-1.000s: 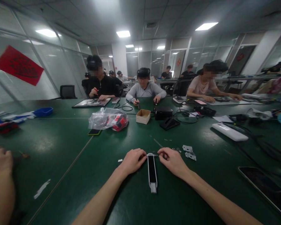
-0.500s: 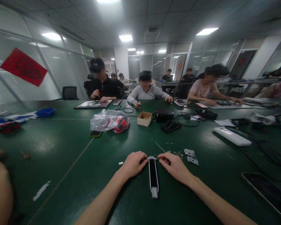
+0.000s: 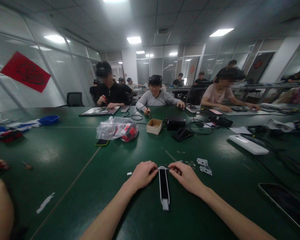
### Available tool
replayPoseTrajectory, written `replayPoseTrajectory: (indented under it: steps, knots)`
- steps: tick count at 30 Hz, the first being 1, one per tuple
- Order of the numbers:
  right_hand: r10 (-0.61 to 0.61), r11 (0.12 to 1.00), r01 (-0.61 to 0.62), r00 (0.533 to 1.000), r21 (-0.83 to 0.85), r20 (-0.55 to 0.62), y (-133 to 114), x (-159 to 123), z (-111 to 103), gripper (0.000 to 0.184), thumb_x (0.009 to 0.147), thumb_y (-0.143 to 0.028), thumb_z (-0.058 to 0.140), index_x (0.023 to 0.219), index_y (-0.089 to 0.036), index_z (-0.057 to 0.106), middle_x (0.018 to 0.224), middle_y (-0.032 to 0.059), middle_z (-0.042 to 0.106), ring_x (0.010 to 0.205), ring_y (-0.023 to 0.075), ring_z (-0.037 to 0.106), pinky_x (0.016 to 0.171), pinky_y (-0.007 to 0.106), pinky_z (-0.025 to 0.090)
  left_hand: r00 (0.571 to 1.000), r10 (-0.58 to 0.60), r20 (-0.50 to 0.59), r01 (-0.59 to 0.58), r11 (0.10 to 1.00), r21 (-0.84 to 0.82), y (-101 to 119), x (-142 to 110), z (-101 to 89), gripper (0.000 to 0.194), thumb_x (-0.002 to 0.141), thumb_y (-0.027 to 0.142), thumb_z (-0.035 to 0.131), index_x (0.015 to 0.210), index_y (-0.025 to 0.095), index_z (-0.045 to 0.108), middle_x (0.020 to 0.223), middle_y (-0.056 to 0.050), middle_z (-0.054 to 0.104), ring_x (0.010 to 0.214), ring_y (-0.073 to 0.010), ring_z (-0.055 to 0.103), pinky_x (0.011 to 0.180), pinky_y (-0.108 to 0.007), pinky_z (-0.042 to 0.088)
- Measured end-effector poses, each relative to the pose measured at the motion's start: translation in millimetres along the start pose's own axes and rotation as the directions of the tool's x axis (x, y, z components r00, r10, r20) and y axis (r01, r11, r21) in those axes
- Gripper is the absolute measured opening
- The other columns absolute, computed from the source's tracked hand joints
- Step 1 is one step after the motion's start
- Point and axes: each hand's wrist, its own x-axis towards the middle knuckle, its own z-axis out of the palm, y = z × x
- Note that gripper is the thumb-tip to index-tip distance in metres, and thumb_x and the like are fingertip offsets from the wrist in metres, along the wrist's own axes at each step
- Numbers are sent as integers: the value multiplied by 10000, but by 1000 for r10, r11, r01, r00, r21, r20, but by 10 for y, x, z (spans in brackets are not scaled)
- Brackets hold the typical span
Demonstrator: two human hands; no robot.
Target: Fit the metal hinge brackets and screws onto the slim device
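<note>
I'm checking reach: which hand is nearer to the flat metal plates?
Right. The right hand is a little left of the metal plates; the left hand is farther left, on the other side of the white-edged device.

Beyond the hands (image 3: 143, 174), a mostly bare stretch of green surface (image 3: 133, 153) leaves room to pass until a plastic bag (image 3: 107, 129) and an open box (image 3: 154, 129) block the way, with flat silvery plates (image 3: 205, 170) close on the right and another person's arm (image 3: 1, 208) at far left.

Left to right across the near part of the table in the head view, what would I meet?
Another person's arm, torn white strip, left hand, white-framed black bar, right hand, dark-screened phone.
</note>
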Motion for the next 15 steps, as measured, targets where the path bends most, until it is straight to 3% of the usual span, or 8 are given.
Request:
replayPoseTrajectory:
  steps: [15]
  knots:
    - [-16,1000,16,1000,13,4,29,7,24,197,838,-270,522,967,-169,630,857,36,628,739,150,566,656,285,465,1000,9,7,-9,1000,-2,20,7,-24,180,909,303,436,905,196,581,851,-18,620,782,-148,572,703,-252,405]
